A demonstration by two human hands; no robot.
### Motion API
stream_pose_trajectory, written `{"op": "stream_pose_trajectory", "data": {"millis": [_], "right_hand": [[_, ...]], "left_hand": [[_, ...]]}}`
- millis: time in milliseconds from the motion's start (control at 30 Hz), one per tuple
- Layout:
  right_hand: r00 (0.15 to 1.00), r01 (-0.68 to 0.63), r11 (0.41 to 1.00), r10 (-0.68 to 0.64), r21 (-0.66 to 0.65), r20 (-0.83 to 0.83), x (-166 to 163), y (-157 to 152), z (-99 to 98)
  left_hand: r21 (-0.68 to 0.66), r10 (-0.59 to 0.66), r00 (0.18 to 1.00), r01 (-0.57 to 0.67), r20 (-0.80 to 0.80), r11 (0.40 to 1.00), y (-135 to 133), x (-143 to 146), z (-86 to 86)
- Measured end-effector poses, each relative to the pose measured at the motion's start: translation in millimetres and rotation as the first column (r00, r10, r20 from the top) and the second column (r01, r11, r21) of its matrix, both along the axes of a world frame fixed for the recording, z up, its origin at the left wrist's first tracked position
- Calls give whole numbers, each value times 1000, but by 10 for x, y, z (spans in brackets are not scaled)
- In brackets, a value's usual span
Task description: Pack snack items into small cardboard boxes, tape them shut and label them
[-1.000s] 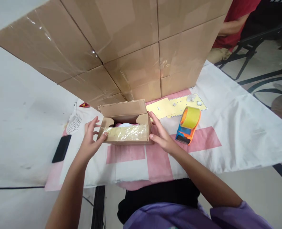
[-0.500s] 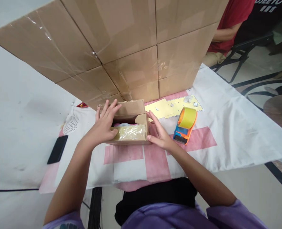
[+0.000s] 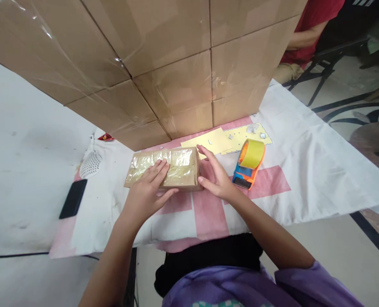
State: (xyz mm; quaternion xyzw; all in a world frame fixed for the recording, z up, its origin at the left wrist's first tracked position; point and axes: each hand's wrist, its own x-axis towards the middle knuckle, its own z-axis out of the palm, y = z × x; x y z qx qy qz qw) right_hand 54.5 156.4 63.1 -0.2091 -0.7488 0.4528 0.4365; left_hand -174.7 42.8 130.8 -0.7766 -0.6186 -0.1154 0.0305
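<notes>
A small cardboard box point(image 3: 185, 172) lies on the cloth in front of me, its top flaps folded down flat with shiny tape on them. My left hand point(image 3: 149, 183) rests on the top, fingers stretched over the flaps and thumb at the near edge. Against the box's right end stands my right hand point(image 3: 215, 174), its thumb and fingers spread. What was inside the box is hidden under the flaps. Just right of my right hand lies an orange and blue tape dispenser point(image 3: 246, 170) with a yellow roll.
Stacked large cartons point(image 3: 176, 85) rise behind the box. Yellow card sheets point(image 3: 215, 143) with scraps lie before them. At left are a black phone point(image 3: 73, 198) and a white perforated object point(image 3: 91, 164). A person in a red top point(image 3: 314, 34) sits beyond the table at right.
The box's top has gone from open to folded shut, covering the contents. My left hand moved from the raised flap onto the top; my right hand stayed at the right end.
</notes>
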Motion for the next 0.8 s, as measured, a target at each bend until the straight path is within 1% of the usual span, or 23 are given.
{"op": "stream_pose_trajectory", "data": {"millis": [33,67,100,133,167,200,233,267,300,333,367,433,467,500,533,567,600,633,667,733,800], "right_hand": [[998,68,996,-68,49,6,19,-6,31],[985,171,979,-172,111,-3,53,-11,70],[953,303,937,-303,177,-29,105,-14,113],[893,449,864,-446,228,-66,176,-14,156],[805,590,767,-584,253,-107,264,-10,191],[701,709,662,-700,242,-137,366,-1,214],[600,797,571,-787,198,-147,475,15,219],[521,853,508,-843,121,-136,585,38,202],[477,878,478,-872,19,-110,687,68,164],[468,874,474,-880,-104,-78,776,105,110],[500,836,496,-865,-236,-45,847,147,46],[619,693,546,-785,-472,1,930,235,-79],[684,614,565,-730,-552,14,946,275,-128],[751,538,590,-659,-601,25,947,311,-164],[818,469,626,-574,-623,39,939,339,-187],[873,413,667,-483,-620,62,923,360,-199],[909,378,709,-405,-596,95,904,372,-206],[931,353,750,-341,-558,132,882,374,-210],[938,347,786,-305,-512,167,861,366,-212],[921,389,830,-336,-400,200,820,316,-214],[905,421,862,-382,-281,186,780,227,-199]], "left_hand": [[10,13,1000,-13,-3,1000,5,7,-19],[23,25,1000,-25,-4,999,8,19,-32],[35,34,999,-33,-5,999,7,34,-41],[42,42,999,-42,-4,998,3,52,-47],[43,51,999,-51,-2,998,-4,73,-52],[42,63,998,-64,3,997,-13,95,-56],[42,79,997,-79,6,996,-22,118,-60],[45,97,995,-97,7,994,-30,142,-67],[47,115,993,-115,5,992,-36,167,-75],[49,133,991,-133,1,990,-38,193,-83],[48,148,989,-147,-7,988,-37,220,-92],[26,166,986,-166,-29,986,-21,275,-100],[9,172,984,-172,-40,985,-8,301,-96],[-7,178,983,-179,-51,984,7,325,-86],[-18,183,981,-184,-61,983,22,344,-69],[-23,188,980,-189,-66,982,34,359,-46],[-22,193,979,-195,-67,981,41,368,-20],[-12,196,979,-197,-61,980,40,374,6],[10,197,979,-197,-47,980,30,380,26],[92,194,981,-193,-1,977,-22,410,28],[225,180,982,-187,53,956,-104,501,-44]]}}
